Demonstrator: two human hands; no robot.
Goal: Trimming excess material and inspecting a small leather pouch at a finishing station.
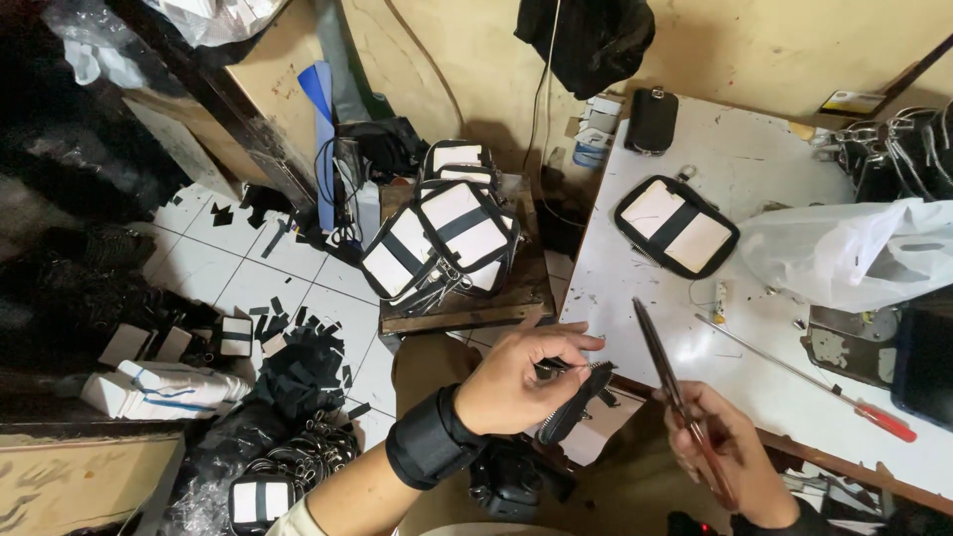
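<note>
White counter (754,159) occupies the right of the view, carrying one flat black-and-white pouch (676,226), a white plastic bag (854,253) (contents not visible) and a red-handled screwdriver (809,379); a wooden stool (467,313) to its left bears a stack of like pouches (442,233); the tiled floor (228,273) holds black scraps. Left hand (521,377) pinches a small black zippered pouch (576,405) at its top edge, long axis running down-left, just off the counter's near edge; right hand (720,452) is clenched on scissors (670,382), blades pointing up-left, tips just beside the pouch.
</note>
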